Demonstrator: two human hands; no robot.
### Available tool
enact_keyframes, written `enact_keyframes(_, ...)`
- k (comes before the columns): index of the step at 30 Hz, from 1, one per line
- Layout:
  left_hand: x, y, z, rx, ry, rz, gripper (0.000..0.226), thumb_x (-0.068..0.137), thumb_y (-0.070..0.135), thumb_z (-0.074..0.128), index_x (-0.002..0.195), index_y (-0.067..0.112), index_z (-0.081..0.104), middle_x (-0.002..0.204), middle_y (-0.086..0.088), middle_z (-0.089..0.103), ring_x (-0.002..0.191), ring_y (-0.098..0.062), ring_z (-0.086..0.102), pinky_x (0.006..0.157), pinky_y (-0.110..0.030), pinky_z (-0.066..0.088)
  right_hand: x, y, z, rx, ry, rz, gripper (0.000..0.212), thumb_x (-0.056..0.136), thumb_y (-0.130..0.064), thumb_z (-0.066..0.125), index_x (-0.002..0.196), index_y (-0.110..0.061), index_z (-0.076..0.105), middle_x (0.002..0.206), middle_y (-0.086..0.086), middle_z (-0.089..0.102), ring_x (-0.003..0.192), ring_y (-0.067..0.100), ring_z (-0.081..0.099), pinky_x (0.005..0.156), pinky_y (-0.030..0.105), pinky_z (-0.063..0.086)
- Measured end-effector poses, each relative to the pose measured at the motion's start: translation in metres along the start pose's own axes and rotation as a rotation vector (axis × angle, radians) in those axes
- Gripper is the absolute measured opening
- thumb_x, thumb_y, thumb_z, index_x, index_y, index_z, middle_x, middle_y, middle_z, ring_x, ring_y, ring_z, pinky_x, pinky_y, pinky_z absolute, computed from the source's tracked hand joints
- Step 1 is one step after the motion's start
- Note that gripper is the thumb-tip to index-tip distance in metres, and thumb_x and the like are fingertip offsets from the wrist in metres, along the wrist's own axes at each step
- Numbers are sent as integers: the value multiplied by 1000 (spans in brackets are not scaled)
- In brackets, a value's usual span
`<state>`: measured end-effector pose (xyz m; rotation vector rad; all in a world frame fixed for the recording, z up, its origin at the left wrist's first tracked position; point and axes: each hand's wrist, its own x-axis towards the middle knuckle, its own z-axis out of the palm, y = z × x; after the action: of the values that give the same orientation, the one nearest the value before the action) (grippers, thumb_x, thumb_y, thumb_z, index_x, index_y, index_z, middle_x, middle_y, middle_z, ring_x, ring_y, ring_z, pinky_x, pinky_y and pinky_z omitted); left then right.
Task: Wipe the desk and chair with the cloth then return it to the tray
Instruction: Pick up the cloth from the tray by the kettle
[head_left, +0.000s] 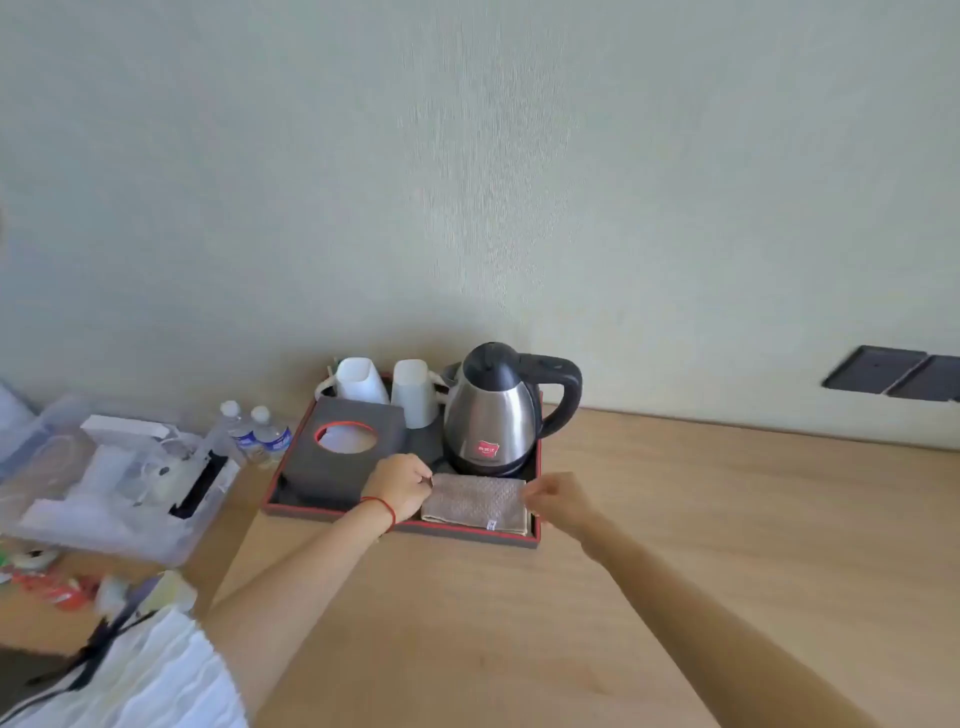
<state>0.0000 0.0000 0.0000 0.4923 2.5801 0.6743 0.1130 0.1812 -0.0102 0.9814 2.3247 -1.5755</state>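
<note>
A folded beige-brown cloth (475, 501) lies flat in the front right corner of a dark tray with a red rim (462, 535), which stands on the light wooden desk (727, 519). My left hand (400, 486), with a red string on its wrist, pinches the cloth's upper left corner. My right hand (558, 499) holds the cloth's right edge with its fingers. The chair is out of view.
In the tray stand a steel kettle (493, 415), two upturned white cups (384, 387) and a grey tissue box (343, 447). Two water bottles (257, 434) and a clear plastic bin (111, 480) sit to the left. Dark wall sockets (893, 371) are at the right.
</note>
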Motion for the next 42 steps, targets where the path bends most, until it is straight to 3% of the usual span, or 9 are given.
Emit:
enact_keyframes(2,19,-10,6,122,6,80,29,84,6,56,110,11,67,119,-13,61,111,-31,57,96,-37,46,22,6,17,-136,41,-2,25,77,3,53,70,-16,67,73,2,61,77,24,56,70,31,45)
enact_keyframes(6,52,-21,24,355,-59,220,36,88,8,52,122,16,59,130,-6,49,116,-28,46,97,-38,43,46,15,42,-369,38,-36,43,77,0,54,119,-6,61,117,14,63,105,29,60,85,32,48)
enact_keyframes(11,72,-25,35,581,-133,233,32,91,9,48,121,13,57,129,-9,47,113,-32,49,93,-41,47,65,24,53,-577,59,-157,35,78,3,53,113,-2,57,121,13,55,109,31,53,84,40,50)
enact_keyframes(20,83,-29,36,494,-96,256,20,87,3,52,103,9,62,111,-15,56,98,-36,61,80,-42,51,58,22,63,-936,180,-368,20,77,-6,57,95,-7,65,106,10,54,106,29,43,85,34,39)
enact_keyframes(26,89,-31,31,407,-84,227,26,85,-3,47,103,8,62,114,-16,57,101,-38,60,83,-43,48,50,15,40,-252,-12,-271,28,69,-6,69,65,-17,44,72,6,56,66,22,49,59,31,41)
enact_keyframes(29,80,-30,35,375,-82,203,27,84,-1,48,105,8,62,115,-15,56,99,-36,60,82,-41,48,38,14,25,-96,-28,-237,34,68,-2,62,58,-23,38,58,-9,41,55,7,36,50,17,32)
enact_keyframes(33,58,-12,42,87,-86,180,37,72,0,62,109,5,63,119,-10,54,107,-31,54,85,-42,51,17,27,6,168,-11,-208,23,66,-3,63,66,-16,44,62,1,41,58,11,35,49,17,30)
enact_keyframes(37,23,20,39,-538,-417,85,38,76,0,65,97,32,63,101,12,69,95,-3,63,75,-18,45,-12,45,-20,437,14,-140,25,64,-1,59,67,-21,44,62,-1,45,56,11,38,45,17,32)
enact_keyframes(42,-28,72,73,-547,-435,222,24,85,24,65,109,23,62,109,3,70,104,-9,64,93,-30,50,-70,93,-62,488,-1,-72,32,74,-6,76,88,-24,53,87,7,69,71,16,64,56,20,48)
